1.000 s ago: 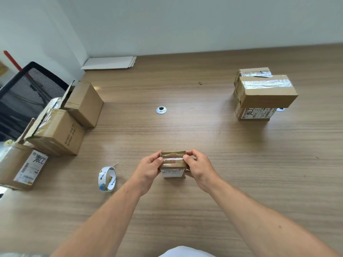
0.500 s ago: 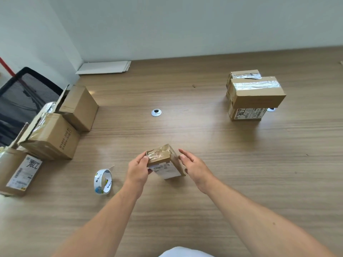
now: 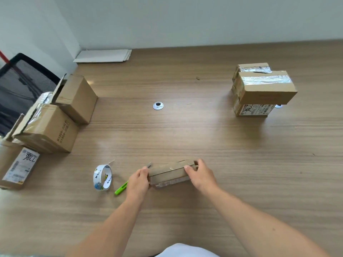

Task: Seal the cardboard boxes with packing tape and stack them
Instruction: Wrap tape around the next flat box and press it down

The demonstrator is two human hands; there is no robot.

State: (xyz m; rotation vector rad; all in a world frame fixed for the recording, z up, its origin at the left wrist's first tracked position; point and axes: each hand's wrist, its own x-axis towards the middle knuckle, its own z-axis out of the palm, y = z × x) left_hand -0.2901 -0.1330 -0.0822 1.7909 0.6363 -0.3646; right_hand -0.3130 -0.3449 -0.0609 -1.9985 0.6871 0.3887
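Matt cardboard box (image 3: pixel 169 174), glossy tape roll (image 3: pixel 102 177), wood-grain table (image 3: pixel 204 138).

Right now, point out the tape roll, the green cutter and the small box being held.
tape roll (image 3: pixel 106 179): head view, on the printed band of the ring.
green cutter (image 3: pixel 121 188): head view, on the green handle.
small box (image 3: pixel 169 173): head view, on the middle of the top face.

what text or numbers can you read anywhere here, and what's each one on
"BY808-30", printed twice, ending unclear: side of the open box at left.
"M&G", roughly: tape roll.
Handwritten "98CC", uncertain: label on the near-left box.
Handwritten "178"-like scrawl, uncertain: label on the stack's bottom box.
Fine print on both labels, and the small box label: too blurred to read.
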